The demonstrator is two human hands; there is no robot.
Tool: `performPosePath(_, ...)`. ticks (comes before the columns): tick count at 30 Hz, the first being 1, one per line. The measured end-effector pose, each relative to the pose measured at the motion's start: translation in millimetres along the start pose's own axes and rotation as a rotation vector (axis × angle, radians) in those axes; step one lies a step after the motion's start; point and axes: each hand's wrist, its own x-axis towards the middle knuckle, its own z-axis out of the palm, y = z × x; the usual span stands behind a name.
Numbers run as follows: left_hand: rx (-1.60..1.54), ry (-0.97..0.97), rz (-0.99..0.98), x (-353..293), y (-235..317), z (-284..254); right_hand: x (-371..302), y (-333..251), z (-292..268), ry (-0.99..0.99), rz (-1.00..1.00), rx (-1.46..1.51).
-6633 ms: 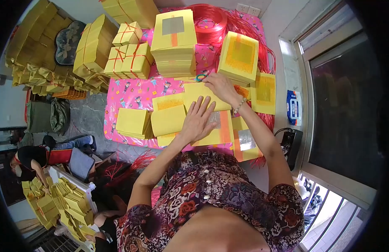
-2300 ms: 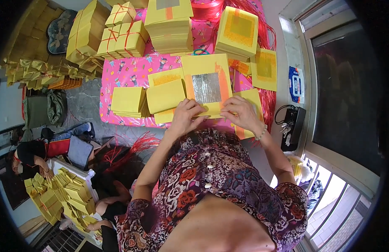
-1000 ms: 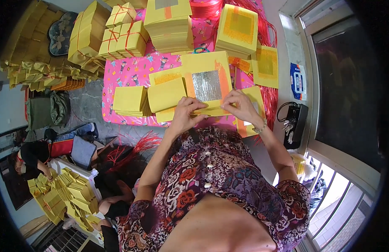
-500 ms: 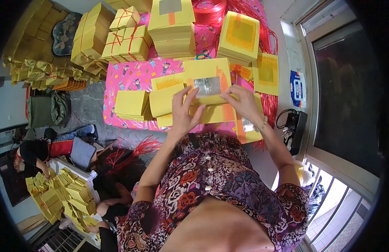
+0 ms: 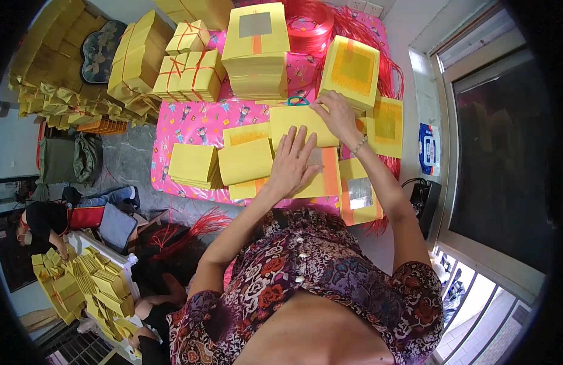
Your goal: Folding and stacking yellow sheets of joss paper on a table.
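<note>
Bare-handed paper work, viewed from above. The left hand [image 5: 293, 164] lies palm down, its fingers extended and slightly apart, pressing across the folded yellow paper [image 5: 298, 115] and the silver-panelled sheet [image 5: 324, 185] beneath it. The right hand [image 5: 336, 115], with a beaded bracelet [image 5: 359, 145] at the wrist, rests its bent fingers at the far right part of the folded yellow paper; whether they pinch it cannot be told. The folded yellow paper lies toward the near side of the pink-covered tabletop [image 5: 199, 121], its far edge just beside a teal loop handle [image 5: 298, 101]. To the left are a plain folded sheet [image 5: 246, 162], partly over an orange-printed sheet [image 5: 248, 134], and a low stack of yellow paper [image 5: 192, 164]. To the right, a second silver-panelled sheet [image 5: 359, 194] reaches the near edge. Farther back stand a tall paper stack [image 5: 257, 67], a shorter stack with an orange-bordered panel [image 5: 349, 67], bundles tied with red strands [image 5: 190, 70] and a red coil [image 5: 312, 33]. Lower left: a co-worker [image 5: 45, 220] beside heaped yellow packets [image 5: 105, 286]
</note>
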Motion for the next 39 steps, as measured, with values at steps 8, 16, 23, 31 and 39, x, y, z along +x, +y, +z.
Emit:
performPosePath(8, 0.004, -0.052, -0.009, 2, -3, 6, 11, -8, 9, -0.07, -0.158, -0.098)
performPosePath(16, -0.022, -0.065, -0.012, 2, -7, 11, 13, -13, 17, -0.143, -0.194, -0.013)
performPosePath(23, -0.039, -0.096, -0.003, 3, -9, 9, 12, -11, 16, -0.116, -0.217, 0.029)
performPosePath(31, -0.017, -0.137, 0.003, 2, -16, 14, 11, -13, 17, -0.106, -0.203, 0.034)
performPosePath(39, -0.048, -0.287, -0.01, 6, -22, 13, 10, -13, 22, -0.087, -0.18, 0.03)
